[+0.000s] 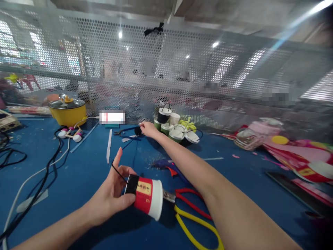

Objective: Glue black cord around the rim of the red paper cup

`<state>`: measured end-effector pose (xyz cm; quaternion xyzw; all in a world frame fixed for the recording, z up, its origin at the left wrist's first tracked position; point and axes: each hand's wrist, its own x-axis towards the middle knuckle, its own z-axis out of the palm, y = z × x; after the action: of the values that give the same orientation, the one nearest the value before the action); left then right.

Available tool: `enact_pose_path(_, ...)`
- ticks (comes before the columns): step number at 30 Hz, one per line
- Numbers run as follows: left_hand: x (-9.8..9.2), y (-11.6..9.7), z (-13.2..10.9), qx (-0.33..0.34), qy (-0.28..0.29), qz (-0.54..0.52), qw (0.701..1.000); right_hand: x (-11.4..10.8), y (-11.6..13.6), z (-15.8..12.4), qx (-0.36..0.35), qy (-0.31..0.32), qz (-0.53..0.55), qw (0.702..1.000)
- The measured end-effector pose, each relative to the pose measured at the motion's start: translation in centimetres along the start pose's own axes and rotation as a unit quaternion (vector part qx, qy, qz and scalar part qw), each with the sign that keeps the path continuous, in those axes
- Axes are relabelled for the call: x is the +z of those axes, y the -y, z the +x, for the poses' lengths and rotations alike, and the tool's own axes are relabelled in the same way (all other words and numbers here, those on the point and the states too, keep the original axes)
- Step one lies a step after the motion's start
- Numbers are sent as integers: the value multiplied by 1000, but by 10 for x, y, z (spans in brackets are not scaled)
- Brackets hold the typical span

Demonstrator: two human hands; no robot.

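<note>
My left hand [118, 191] is closed round a paper cup [147, 196] tipped on its side, its open white rim facing right. The cup has a red middle, a yellow label and a black band at its base. A thin black cord [118, 173] loops from that end past my raised index finger. Far forward, my right hand [149, 130] has its fingers drawn together at a small black round piece [137, 131]; its kind is not clear. Beside it lie dark-handled pliers [125, 131]. Scissors [191, 211] with red and yellow handles lie right of the cup.
Several cups [177, 133] with cord handles are grouped at the back. Under my right forearm lies a blue glue gun [165, 164]. A yellow pot [69, 113] and cables [49, 170] are on the left. Pink and red items [299, 156] crowd the right. Behind stands a perforated metal panel [130, 69].
</note>
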<state>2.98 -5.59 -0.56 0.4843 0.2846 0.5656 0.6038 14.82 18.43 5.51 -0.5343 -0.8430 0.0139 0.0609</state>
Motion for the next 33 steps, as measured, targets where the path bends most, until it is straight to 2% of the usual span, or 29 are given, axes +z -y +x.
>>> enact_pose_path(2,-2,-1,1,-2,-3,1,1000,-10,-2,-7,-1,4,11,1000)
enact_pose_path(4,-4,-3,2,1,-7,3,1000,-22,-8,-26,5,13,16,1000)
enact_pose_path(8,-5,-5,2,8,-11,11,1000,-40,-33,-92,30,47,12,998)
enact_pose_path(11,-5,-2,0,11,-12,27,999,-35,-54,-145,51,94,13,994)
enact_pose_path(14,-3,1,-3,15,5,47,999,-14,-69,-178,77,121,17,990)
enact_pose_path(17,-1,1,-5,19,28,67,997,9,-71,-186,112,101,34,988)
enact_pose_path(20,0,0,-5,19,39,85,995,19,-65,-184,158,69,74,982)
enact_pose_path(24,-1,0,-4,26,46,97,994,5,-56,-189,197,54,168,964)
enact_pose_path(27,-2,1,-4,26,52,115,992,-11,-52,-203,162,62,256,951)
enact_pose_path(30,-4,3,-4,26,56,141,988,-21,-44,-217,120,58,400,907)
enact_pose_path(33,-5,5,-5,27,55,154,986,-25,-34,-228,121,71,503,853)
